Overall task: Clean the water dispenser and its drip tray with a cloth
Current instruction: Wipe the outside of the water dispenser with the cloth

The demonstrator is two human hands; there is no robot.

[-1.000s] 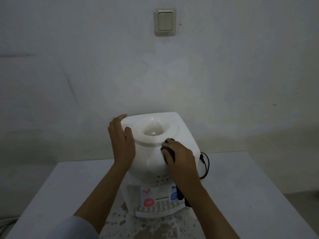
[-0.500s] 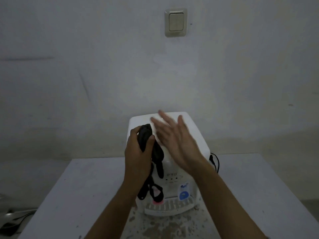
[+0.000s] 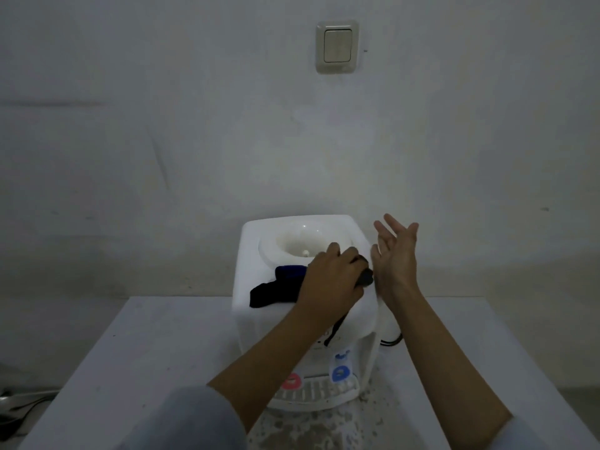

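1. Dim light; fine detail is poor. The small lettering on the front panel of the white plastic tabletop water dispenser (image 3: 259, 323) is hidden behind the left forearm and cannot be read
2. Dark, nearly black cloth with a blue patch (image 3: 282, 287): its middle is hidden under the left hand (image 3: 331, 280). One end shows at the left on the dispenser's top shoulder, a small bunch shows at the right by the knuckles, and a thin dark strip hangs down the front face
3. Cloth's long axis runs roughly left to right across the front of the dispenser top, just in front of the round cream bottle well (image 3: 302, 245)
4. Left hand: fingers curled round the cloth, gripping it and holding it against the dispenser top
5. Right hand (image 3: 394, 254): slack, fingers straight and spread, palm turned left, holding nothing, just beside the dispenser's right edge; contact with the casing cannot be told
6. White slotted drip tray (image 3: 321, 393) is at the dispenser's base, its left part cut off by the left forearm. Red tap (image 3: 290, 382) is partly covered; blue tap (image 3: 340, 373) is in full view
7. Dispenser stands on a white table (image 3: 156, 352), front facing the camera; the tabletop in front of it is speckled with dark blotches. Black power cord (image 3: 391, 342) loops out behind the right side
8. Beige wall switch (image 3: 337, 47) is on the wall above
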